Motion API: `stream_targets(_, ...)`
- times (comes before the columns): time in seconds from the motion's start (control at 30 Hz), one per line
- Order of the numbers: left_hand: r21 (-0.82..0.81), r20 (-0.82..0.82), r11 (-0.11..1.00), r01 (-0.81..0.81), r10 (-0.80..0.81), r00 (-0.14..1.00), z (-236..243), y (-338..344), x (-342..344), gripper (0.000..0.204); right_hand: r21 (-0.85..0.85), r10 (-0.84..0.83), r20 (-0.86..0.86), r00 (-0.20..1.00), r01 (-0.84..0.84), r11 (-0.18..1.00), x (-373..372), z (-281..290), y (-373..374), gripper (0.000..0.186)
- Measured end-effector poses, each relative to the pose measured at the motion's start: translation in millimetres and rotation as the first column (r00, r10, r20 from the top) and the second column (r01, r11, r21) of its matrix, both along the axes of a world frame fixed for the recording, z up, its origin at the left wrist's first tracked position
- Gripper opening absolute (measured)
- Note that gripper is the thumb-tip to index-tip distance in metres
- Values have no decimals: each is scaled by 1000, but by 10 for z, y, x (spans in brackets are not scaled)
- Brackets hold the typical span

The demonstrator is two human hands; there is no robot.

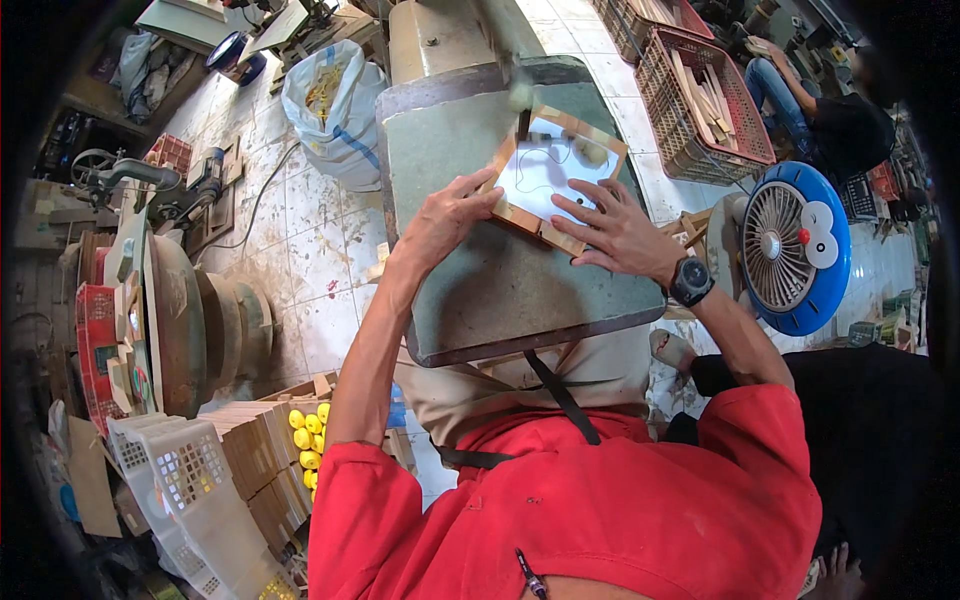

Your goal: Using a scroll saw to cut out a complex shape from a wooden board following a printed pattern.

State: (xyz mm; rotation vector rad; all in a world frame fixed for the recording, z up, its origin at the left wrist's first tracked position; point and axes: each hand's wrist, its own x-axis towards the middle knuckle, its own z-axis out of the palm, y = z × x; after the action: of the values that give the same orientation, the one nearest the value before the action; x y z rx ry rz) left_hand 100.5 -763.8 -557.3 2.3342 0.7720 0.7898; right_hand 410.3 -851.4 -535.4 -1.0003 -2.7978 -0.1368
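Note:
A flat square wooden board (553, 172) with a white face and thin drawn lines lies on the green saw table (500, 290). My left hand (447, 217) presses on its near left edge. My right hand (612, 228), with a black watch on the wrist, lies flat on its near right corner, fingers spread. The thin saw blade (524, 118) stands at the board's far edge, under the machine's arm (440, 35). Both red sleeves reach in from below.
A blue and white round fan (792, 248) stands at the right. Red crates of wood strips (705, 100) sit behind it, next to a seated person (830, 115). A white sack (335, 100) is at the back left. White baskets (185, 490), stacked wood pieces and yellow parts (308, 440) lie at the lower left.

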Motion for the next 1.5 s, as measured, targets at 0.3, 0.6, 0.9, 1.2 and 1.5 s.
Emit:
stream_targets(0.3,268,-181,960,-83,135,974,146,-238,155,41,109,-159,-70,985,166,980,-274,-36,-227,68)
stream_targets(0.6,151,-180,917,-369,392,902,144,-1028,749,92,-105,-187,-179,966,170,980,-322,200,-243,68)
stream_targets(0.9,134,-149,931,-339,357,922,-20,-923,719,99,98,-31,-46,998,36,995,272,144,933,47)
stream_targets(1.2,101,-148,972,-212,225,963,-12,-802,410,92,-202,-209,-173,963,173,964,74,-82,690,43)
stream_targets(1.5,73,-227,988,-138,151,962,96,-688,315,91,-171,-295,-224,929,261,950,42,-131,570,40)
